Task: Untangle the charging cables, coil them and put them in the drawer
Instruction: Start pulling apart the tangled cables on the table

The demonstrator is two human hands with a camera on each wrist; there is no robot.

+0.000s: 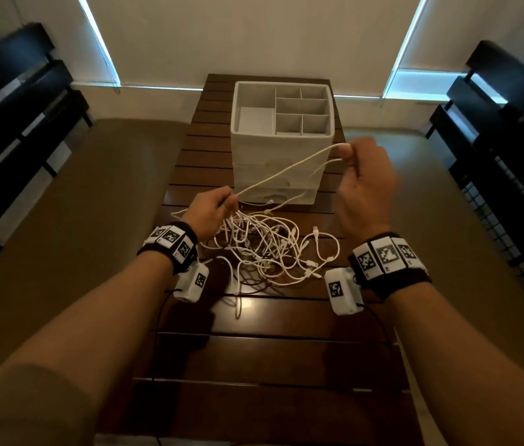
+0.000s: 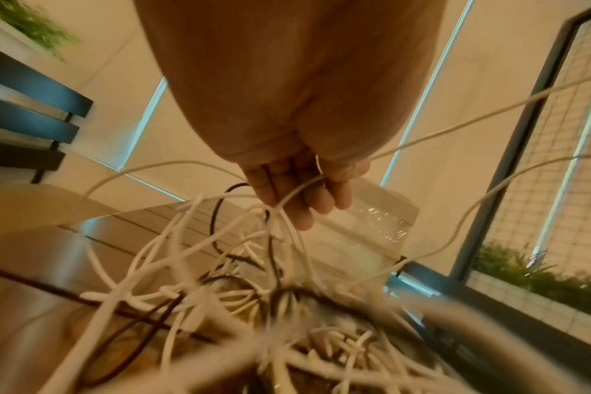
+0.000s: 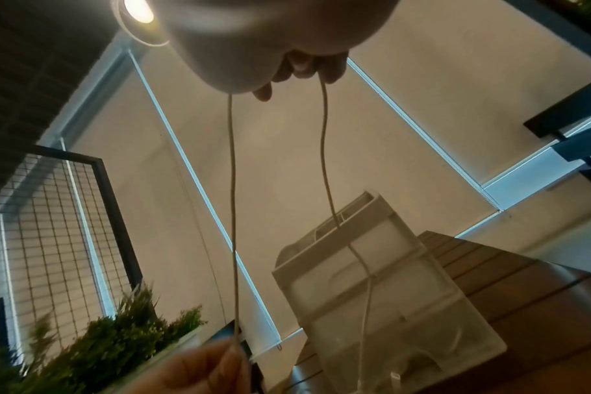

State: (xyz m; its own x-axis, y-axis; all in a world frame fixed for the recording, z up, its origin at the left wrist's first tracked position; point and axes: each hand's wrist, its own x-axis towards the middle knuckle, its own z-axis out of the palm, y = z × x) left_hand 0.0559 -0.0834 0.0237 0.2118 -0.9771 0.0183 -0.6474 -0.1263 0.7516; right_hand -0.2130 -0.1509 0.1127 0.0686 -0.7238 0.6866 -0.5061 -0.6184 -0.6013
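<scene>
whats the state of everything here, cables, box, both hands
pulled cable: lifted off the table, stretched between both hands, its far end trailing back to the pile
cable pile: tangled on the wooden table, none coiled
organizer box: upright, open on top, visible compartments hold no cables
left hand: pinches the pulled cable just above the pile
right hand: raised, pinches a loop of the pulled cable

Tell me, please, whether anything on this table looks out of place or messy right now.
Yes: the cable pile lies knotted on the wooden table, white leads crossing with a few dark ones. The left hand and right hand each pinch one white cable, stretched between them. The organiser box sits upright.
</scene>
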